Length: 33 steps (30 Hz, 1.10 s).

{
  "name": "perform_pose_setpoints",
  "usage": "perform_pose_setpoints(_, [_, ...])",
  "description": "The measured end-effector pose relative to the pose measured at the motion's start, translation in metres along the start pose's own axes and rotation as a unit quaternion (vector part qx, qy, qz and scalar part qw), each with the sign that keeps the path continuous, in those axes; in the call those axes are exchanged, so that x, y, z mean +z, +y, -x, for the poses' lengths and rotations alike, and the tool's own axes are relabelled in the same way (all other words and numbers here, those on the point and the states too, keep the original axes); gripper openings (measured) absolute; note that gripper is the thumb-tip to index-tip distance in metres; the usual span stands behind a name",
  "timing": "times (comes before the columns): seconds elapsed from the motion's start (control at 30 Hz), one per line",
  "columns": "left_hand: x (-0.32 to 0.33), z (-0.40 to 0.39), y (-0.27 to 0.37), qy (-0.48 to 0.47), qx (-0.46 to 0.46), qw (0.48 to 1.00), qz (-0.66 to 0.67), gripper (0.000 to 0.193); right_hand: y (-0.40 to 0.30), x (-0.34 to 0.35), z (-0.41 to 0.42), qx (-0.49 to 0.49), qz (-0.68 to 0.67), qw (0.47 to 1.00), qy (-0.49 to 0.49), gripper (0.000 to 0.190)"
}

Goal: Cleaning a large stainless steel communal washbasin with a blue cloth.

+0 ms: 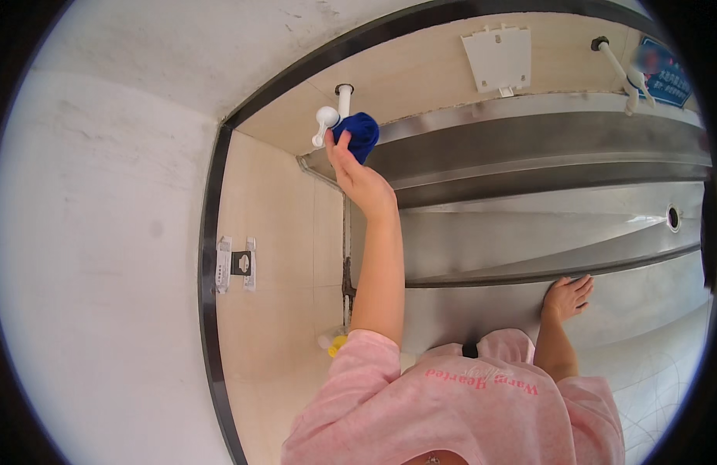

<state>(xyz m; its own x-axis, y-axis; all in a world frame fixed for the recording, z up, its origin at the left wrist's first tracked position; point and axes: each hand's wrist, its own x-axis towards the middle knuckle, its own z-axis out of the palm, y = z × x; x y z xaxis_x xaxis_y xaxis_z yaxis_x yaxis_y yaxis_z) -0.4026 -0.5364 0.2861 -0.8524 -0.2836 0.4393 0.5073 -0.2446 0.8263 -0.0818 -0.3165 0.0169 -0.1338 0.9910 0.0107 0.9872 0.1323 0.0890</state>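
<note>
My left hand (358,168) is raised at the white wall tap (344,103), with a bunched dark blue cloth (361,133) held against the tap body. Beside the fingers hangs the tap's white lever handle (323,122). Part of the tap and some of my fingers are hidden by the cloth. My right hand (568,297) lies with its fingers spread on the front rim of a long stainless steel trough sink (480,308); it holds nothing.
A second white tap (617,64) and a blue sign with writing (664,78) are at the upper right. Between the taps a white plastic bracket (499,61) is fixed to the tiles. A drain hole (673,218) opens at right. A yellow object (337,345) stands near my left sleeve.
</note>
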Motion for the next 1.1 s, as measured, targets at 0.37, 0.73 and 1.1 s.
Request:
perform_pose_setpoints(0.37, [-0.009, -0.02, -0.015, 0.07, 0.065, 0.923, -0.374, 0.038, 0.002, 0.004, 0.0, -0.005, -0.016, 1.0, 0.004, 0.059])
perform_pose_setpoints(0.73, [0.003, -0.035, -0.001, -0.029, 0.031, 0.844, -0.534, 0.052, 0.002, 0.002, 0.001, -0.01, -0.022, 1.0, 0.004, 0.059])
perform_pose_setpoints(1.1, [-0.008, -0.035, -0.026, 0.016, 0.125, 0.86, -0.495, 0.051, 0.001, -0.004, 0.001, 0.003, -0.028, 0.999, -0.019, 0.06])
